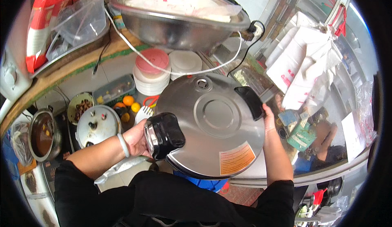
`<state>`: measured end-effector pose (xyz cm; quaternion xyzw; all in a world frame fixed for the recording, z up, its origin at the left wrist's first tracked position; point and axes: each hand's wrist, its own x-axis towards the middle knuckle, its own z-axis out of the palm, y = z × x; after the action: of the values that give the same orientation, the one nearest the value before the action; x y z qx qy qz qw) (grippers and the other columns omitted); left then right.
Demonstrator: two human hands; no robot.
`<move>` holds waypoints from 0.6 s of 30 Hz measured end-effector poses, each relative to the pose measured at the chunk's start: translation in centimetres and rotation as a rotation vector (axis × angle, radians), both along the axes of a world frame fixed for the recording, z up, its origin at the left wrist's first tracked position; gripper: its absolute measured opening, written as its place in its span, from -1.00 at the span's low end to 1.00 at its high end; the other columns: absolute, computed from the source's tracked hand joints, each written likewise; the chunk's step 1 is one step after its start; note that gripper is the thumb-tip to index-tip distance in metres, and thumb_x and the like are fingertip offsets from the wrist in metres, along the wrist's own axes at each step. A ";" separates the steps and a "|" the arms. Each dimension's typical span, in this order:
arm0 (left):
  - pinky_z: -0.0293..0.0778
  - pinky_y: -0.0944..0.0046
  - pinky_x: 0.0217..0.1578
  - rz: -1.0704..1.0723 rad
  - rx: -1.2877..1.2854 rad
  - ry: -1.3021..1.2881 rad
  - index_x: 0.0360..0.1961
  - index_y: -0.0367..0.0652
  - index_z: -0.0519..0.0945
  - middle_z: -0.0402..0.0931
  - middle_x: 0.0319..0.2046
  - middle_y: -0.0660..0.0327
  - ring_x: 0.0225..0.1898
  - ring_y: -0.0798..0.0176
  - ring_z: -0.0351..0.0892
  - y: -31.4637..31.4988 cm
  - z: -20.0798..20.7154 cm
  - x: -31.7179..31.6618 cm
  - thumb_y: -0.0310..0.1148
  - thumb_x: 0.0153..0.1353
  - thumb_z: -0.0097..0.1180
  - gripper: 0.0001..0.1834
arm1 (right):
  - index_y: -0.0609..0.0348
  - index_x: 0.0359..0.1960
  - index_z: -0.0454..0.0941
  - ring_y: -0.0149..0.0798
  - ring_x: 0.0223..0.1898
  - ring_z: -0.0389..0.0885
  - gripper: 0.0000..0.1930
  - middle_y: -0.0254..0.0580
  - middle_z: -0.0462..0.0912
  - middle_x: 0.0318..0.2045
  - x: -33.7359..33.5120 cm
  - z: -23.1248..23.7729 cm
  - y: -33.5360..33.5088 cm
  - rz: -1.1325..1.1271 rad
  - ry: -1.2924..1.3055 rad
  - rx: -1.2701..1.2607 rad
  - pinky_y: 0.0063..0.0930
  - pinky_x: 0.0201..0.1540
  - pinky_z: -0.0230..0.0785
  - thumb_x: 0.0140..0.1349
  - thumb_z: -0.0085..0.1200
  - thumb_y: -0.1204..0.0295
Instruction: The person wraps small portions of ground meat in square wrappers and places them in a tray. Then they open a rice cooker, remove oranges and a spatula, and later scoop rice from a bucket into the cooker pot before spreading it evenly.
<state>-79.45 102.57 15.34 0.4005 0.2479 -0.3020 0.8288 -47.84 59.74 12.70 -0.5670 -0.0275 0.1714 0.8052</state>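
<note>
In front of my body I hold a wide, round stainless-steel lid (218, 112) with both hands. Its face has pressed rings, a small round fitting near the far edge and an orange label near the close edge. My left hand (138, 139) is closed round the black handle part (169, 134) with a silver clasp at its left side. At the opposite rim my right hand (268, 119) grips the edge, just beside a second black handle (250, 103). Most fingers of the right hand are hidden beneath the lid.
Beyond the lid stands a big steel basin (179, 29) on a ledge, with a white cord (134, 49) draped below it. Stacked plates (151, 80), oranges (128, 100), a pressure cooker (98, 125) and a pot of brown liquid (43, 139) fill the left. A green box (302, 137) sits right.
</note>
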 end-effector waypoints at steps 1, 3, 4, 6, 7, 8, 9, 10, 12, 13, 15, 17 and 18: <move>0.40 -0.15 0.14 0.021 0.004 0.016 0.18 0.11 0.57 0.61 0.09 0.29 0.13 0.17 0.57 0.7 0.1 0.4 0.46 0.28 -0.32 -0.20 | 0.16 -0.09 0.65 -0.26 -0.07 0.62 -0.63 -0.25 0.71 -0.14 1.1 -0.7 1.5 -0.102 -0.155 -0.146 -0.42 0.11 0.36 0.22 0.23 0.15; 0.41 -0.11 0.13 0.057 0.006 0.047 0.13 0.13 0.60 0.64 0.05 0.32 0.11 0.19 0.58 2.0 0.3 1.3 0.42 0.29 -0.30 -0.25 | 0.14 -0.09 0.66 -0.27 -0.07 0.62 -0.64 -0.26 0.71 -0.14 2.4 -1.8 3.6 -0.039 -0.088 -0.099 -0.43 0.11 0.37 0.23 0.21 0.14; 0.43 -0.10 0.11 0.074 0.033 0.073 0.11 0.14 0.61 0.65 0.03 0.32 0.09 0.19 0.59 2.6 0.4 1.9 0.41 0.29 -0.29 -0.27 | 0.14 -0.09 0.66 -0.27 -0.07 0.62 -0.63 -0.26 0.71 -0.14 3.1 -2.2 4.8 -0.085 -0.037 -0.129 -0.42 0.10 0.38 0.23 0.21 0.12; 0.52 -0.05 -0.02 0.097 0.070 0.071 0.04 0.12 0.64 0.68 -0.07 0.32 -0.01 0.23 0.65 4.0 0.7 3.0 0.40 0.28 -0.25 -0.29 | 0.13 -0.09 0.65 -0.24 -0.09 0.63 -0.59 -0.24 0.72 -0.14 4.0 -2.2 6.8 0.026 -0.007 -0.064 -0.40 0.09 0.40 0.21 0.21 0.07; 0.53 -0.06 -0.02 0.085 0.040 0.042 0.05 0.11 0.64 0.69 -0.07 0.32 -0.02 0.22 0.65 4.7 0.8 3.5 0.41 0.28 -0.24 -0.29 | 0.12 -0.09 0.65 -0.22 -0.09 0.64 -0.57 -0.22 0.72 -0.15 4.2 -2.1 7.8 0.004 0.057 -0.075 -0.38 0.09 0.41 0.20 0.21 0.04; 0.53 -0.07 -0.01 0.061 0.064 0.008 0.05 0.11 0.63 0.69 -0.08 0.31 -0.02 0.22 0.65 5.4 1.0 4.0 0.42 0.27 -0.24 -0.28 | 0.12 -0.08 0.65 -0.20 -0.10 0.64 -0.55 -0.21 0.72 -0.15 4.4 -1.9 8.7 0.018 0.008 -0.077 -0.36 0.08 0.42 0.19 0.21 0.01; 0.53 -0.10 0.01 0.063 0.072 0.001 0.09 0.09 0.61 0.67 -0.04 0.27 0.01 0.18 0.64 5.9 1.1 4.4 0.43 0.26 -0.23 -0.26 | 0.11 -0.07 0.64 -0.17 -0.11 0.64 -0.52 -0.20 0.72 -0.16 4.7 -1.5 9.6 -0.007 -0.012 -0.102 -0.34 0.08 0.43 0.18 0.20 -0.01; 0.51 -0.14 0.01 0.050 0.033 -0.048 0.14 0.07 0.58 0.65 0.00 0.26 0.05 0.13 0.61 6.4 1.1 4.9 0.43 0.25 -0.21 -0.23 | 0.10 -0.06 0.64 -0.15 -0.12 0.64 -0.50 -0.19 0.72 -0.16 4.8 -1.3 10.5 -0.031 -0.026 -0.128 -0.32 0.08 0.43 0.17 0.20 -0.04; 0.47 -0.19 0.03 0.048 0.080 -0.022 0.16 0.08 0.56 0.63 0.04 0.26 0.08 0.11 0.58 7.2 1.1 6.1 0.45 0.23 -0.21 -0.21 | 0.08 -0.03 0.63 -0.13 -0.11 0.63 -0.47 -0.17 0.70 -0.13 5.2 -1.0 11.9 0.019 0.045 -0.098 -0.28 0.07 0.44 0.15 0.20 -0.07; 0.46 -0.19 0.03 0.060 0.086 -0.012 0.16 0.08 0.56 0.63 0.04 0.27 0.08 0.11 0.58 7.4 0.9 6.6 0.46 0.22 -0.21 -0.20 | 0.07 -0.02 0.62 -0.12 -0.12 0.63 -0.45 -0.16 0.69 -0.11 5.6 -1.0 12.6 -0.005 0.056 -0.127 -0.26 0.06 0.45 0.13 0.20 -0.09; 0.43 -0.21 0.05 0.080 0.100 0.004 0.16 0.10 0.56 0.63 0.03 0.28 0.09 0.10 0.57 7.8 0.6 7.5 0.49 0.19 -0.20 -0.18 | 0.05 -0.01 0.62 -0.10 -0.14 0.64 -0.43 -0.14 0.68 -0.09 6.6 -1.4 13.7 -0.115 0.021 -0.226 -0.22 0.02 0.48 0.12 0.20 -0.11; 0.42 -0.21 0.06 0.071 0.133 -0.008 0.17 0.10 0.56 0.62 0.05 0.27 0.10 0.09 0.56 8.2 0.2 8.2 0.51 0.17 -0.20 -0.17 | 0.07 0.00 0.62 -0.07 -0.19 0.66 -0.42 -0.12 0.68 -0.09 7.7 -2.0 14.6 -0.164 -0.039 -0.303 -0.16 -0.05 0.51 0.12 0.18 -0.12; 0.42 -0.21 0.06 0.051 0.131 -0.039 0.17 0.11 0.56 0.61 0.06 0.26 0.10 0.09 0.55 8.3 0.0 8.5 0.51 0.16 -0.20 -0.16 | 0.06 0.00 0.62 -0.08 -0.19 0.66 -0.42 -0.12 0.68 -0.10 8.1 -2.2 14.5 -0.121 0.025 -0.229 -0.16 -0.04 0.51 0.12 0.18 -0.12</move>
<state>-71.00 110.83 15.30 0.4532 0.2612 -0.2559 0.8129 -39.71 74.23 10.48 -0.6537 0.0365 0.1318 0.7443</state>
